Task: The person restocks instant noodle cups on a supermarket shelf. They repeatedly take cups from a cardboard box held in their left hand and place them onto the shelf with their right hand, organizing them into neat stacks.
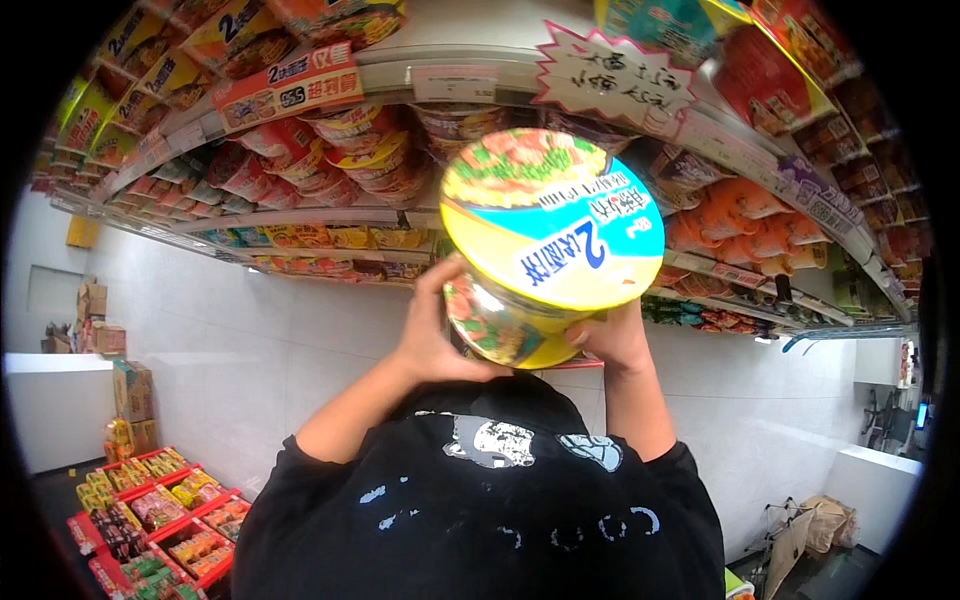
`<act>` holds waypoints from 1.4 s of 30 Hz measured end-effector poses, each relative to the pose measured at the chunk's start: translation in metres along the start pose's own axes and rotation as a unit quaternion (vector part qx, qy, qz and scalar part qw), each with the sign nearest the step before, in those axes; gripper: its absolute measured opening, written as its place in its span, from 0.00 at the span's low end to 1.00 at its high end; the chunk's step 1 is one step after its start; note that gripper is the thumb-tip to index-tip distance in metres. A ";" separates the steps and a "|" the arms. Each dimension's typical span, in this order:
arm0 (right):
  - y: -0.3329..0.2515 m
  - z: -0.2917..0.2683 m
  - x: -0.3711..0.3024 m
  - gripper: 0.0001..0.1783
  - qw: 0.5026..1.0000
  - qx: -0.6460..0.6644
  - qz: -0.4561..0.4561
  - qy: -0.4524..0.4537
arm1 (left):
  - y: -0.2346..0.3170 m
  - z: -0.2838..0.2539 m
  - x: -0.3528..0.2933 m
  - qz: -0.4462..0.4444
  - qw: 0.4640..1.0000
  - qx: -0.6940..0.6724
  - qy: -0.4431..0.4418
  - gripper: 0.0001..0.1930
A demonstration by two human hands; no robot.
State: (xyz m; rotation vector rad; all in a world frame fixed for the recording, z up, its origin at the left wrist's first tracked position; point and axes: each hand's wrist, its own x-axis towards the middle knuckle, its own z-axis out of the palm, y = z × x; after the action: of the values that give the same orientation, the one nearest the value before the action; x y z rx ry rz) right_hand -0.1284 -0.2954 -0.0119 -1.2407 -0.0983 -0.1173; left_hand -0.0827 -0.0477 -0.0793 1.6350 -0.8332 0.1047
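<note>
Close in front of me, I hold a large instant noodle tub [540, 262] between both hands. Its round lid is yellow and blue, with a food picture at the far side, and it tilts up toward my view. My left hand [428, 335] wraps the tub's left side and lower part. On the near right, below the lid's rim, my right hand [618, 335] grips it, thumb against the yellow wall. Some fingers of both hands are hidden by the tub. Just beyond stands a store shelf with similar noodle tubs [375, 160].
Curved shelf edges [490, 85] carry price tags and a jagged-edged paper sign [612, 80]. Orange packs [730, 215] fill the right shelf. Red display bins [165, 520] with snack packs stand at lower left, cardboard boxes [133, 390] behind them. Folded brown cloth [825, 525] lies at lower right.
</note>
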 end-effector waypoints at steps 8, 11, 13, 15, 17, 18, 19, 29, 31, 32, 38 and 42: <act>0.025 -0.010 0.000 0.50 0.988 -0.089 0.081 0.099 | -0.014 0.036 -0.005 -0.217 0.955 -0.122 -0.163 0.66; 0.038 -0.025 0.001 0.44 0.955 -0.110 0.223 0.160 | -0.027 0.048 -0.008 -0.322 0.911 -0.145 -0.211 0.64; 0.054 -0.033 0.004 0.40 0.940 -0.107 0.269 0.178 | -0.036 0.053 -0.007 -0.367 0.891 -0.130 -0.234 0.62; 0.059 -0.035 0.009 0.42 0.920 -0.119 0.325 0.184 | -0.053 0.063 -0.010 -0.397 0.868 -0.189 -0.232 0.62; 0.063 -0.038 0.015 0.41 0.912 -0.102 0.342 0.200 | -0.066 0.071 -0.012 -0.411 0.856 -0.232 -0.212 0.56; 0.067 -0.041 0.019 0.40 0.905 -0.094 0.355 0.213 | -0.072 0.075 -0.012 -0.410 0.851 -0.260 -0.201 0.55; 0.069 -0.042 0.023 0.39 0.898 -0.086 0.367 0.227 | -0.078 0.078 -0.014 -0.409 0.845 -0.288 -0.189 0.53; 0.089 -0.056 0.056 0.31 0.897 -0.094 0.382 0.202 | -0.108 0.091 -0.020 -0.420 0.838 -0.319 -0.137 0.41; 0.069 -0.042 0.069 0.30 0.868 -0.184 0.423 0.183 | -0.126 0.095 -0.032 -0.406 0.847 -0.319 -0.127 0.41; 0.073 -0.045 0.066 0.30 0.892 -0.168 0.382 0.176 | -0.122 0.094 -0.032 -0.421 0.831 -0.344 -0.115 0.40; 0.105 -0.059 0.061 0.62 0.821 -0.410 0.342 0.200 | -0.137 0.103 -0.056 -0.436 0.808 -0.394 -0.052 0.44; 0.146 -0.073 0.039 0.68 0.827 -0.401 0.346 0.188 | -0.123 0.101 -0.052 -0.506 0.736 -0.443 -0.083 0.45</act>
State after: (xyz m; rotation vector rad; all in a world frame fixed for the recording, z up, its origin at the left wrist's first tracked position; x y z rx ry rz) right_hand -0.0681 -0.3197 -0.1670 -1.9920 0.8293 0.2648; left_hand -0.0888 -0.1133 -0.2328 0.9543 0.0484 -1.0732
